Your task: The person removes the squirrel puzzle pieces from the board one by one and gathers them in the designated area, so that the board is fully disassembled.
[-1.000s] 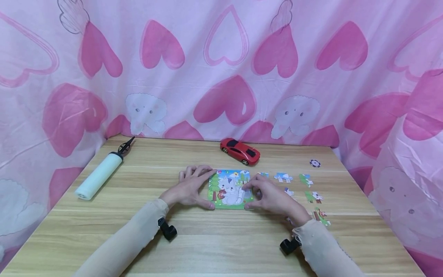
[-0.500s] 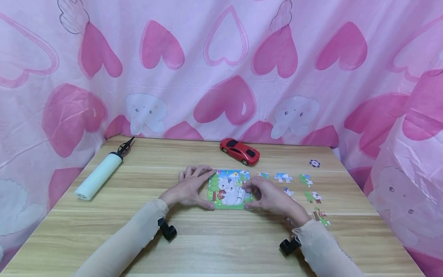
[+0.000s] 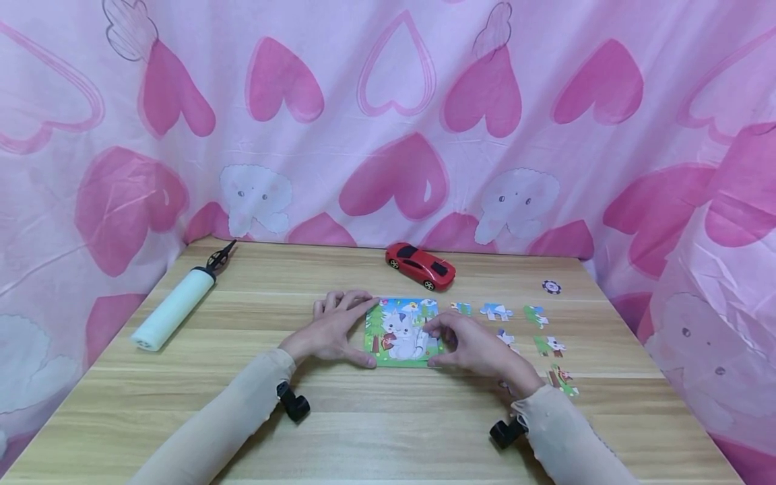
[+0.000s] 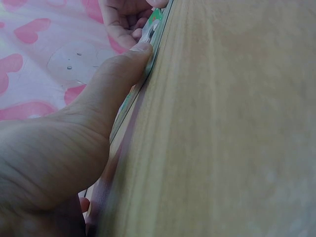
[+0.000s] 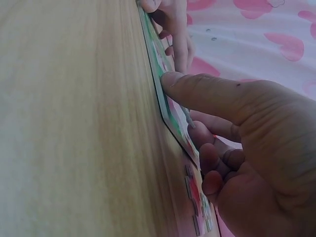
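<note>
A small cat-picture puzzle board [image 3: 401, 331] lies flat mid-table. My left hand [image 3: 336, 330] steadies its left side, with straight fingers along the top-left corner and the thumb [image 4: 116, 81] pressed against the board's near edge [image 4: 150, 44]. My right hand [image 3: 471, 345] sits on the board's right side with its fingers curled over the picture and its thumb [image 5: 207, 94] on the lower right corner of the board [image 5: 170, 106]. Whether a loose piece lies under those fingers is hidden. Several loose puzzle pieces [image 3: 496, 310] lie just right of the board.
A red toy car [image 3: 421, 264] stands behind the board. A white hand pump [image 3: 172, 306] lies at the far left, and a small black-and-white chip [image 3: 551, 287] at the far right. Pink heart-patterned cloth [image 3: 394, 135] walls in the wooden table [image 3: 388, 431].
My right hand's fingers have crept slightly left over the board's right side. The left hand and the board have stayed still.
</note>
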`<state>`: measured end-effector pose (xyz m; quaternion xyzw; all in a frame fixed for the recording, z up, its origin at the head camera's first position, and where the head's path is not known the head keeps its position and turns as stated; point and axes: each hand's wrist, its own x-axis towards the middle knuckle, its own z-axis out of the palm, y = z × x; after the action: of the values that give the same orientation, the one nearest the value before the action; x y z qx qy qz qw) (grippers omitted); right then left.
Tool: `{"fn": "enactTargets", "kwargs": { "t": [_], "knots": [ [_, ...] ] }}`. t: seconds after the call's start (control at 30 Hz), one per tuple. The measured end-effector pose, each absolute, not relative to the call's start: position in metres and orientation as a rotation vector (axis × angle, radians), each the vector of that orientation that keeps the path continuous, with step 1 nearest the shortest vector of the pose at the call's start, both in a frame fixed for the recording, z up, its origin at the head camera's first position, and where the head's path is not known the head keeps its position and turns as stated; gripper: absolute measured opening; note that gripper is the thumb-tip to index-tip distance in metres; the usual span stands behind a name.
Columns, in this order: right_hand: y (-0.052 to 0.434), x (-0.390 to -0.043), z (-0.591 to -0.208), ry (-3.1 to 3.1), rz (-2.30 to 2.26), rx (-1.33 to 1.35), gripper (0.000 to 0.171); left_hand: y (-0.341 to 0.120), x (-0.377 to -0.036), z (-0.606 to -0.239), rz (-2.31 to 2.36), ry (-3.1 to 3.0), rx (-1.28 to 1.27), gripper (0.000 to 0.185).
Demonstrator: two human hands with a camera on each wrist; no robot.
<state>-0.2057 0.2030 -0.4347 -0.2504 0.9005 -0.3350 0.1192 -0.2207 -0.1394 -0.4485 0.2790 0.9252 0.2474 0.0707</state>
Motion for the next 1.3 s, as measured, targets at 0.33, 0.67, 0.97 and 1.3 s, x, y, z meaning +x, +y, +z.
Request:
{"fn": "enactTargets", "kwargs": {
  "t": [0.33,0.67,0.97,1.3],
  "knots": [
    [0.204,-0.204,-0.428,2.662,-1.016,-0.732,0.056,-0.139,-0.220,-0.449,0.744,2.783,0.840,0.126],
    [0.218,-0.206,-0.411,2.748,-1.030,-0.812,0.055,-0.139,-0.220,-0.450,0.740,2.775,0.832,0.124],
    [0.247,-0.208,-0.385,2.843,-1.034,-0.774,0.060,-0.139,-0.221,-0.453,0.723,2.779,0.831,0.125],
    [0.268,-0.197,-0.378,2.876,-1.058,-0.751,0.057,-0.140,-0.222,-0.452,0.732,2.787,0.846,0.126]
  ]
}}
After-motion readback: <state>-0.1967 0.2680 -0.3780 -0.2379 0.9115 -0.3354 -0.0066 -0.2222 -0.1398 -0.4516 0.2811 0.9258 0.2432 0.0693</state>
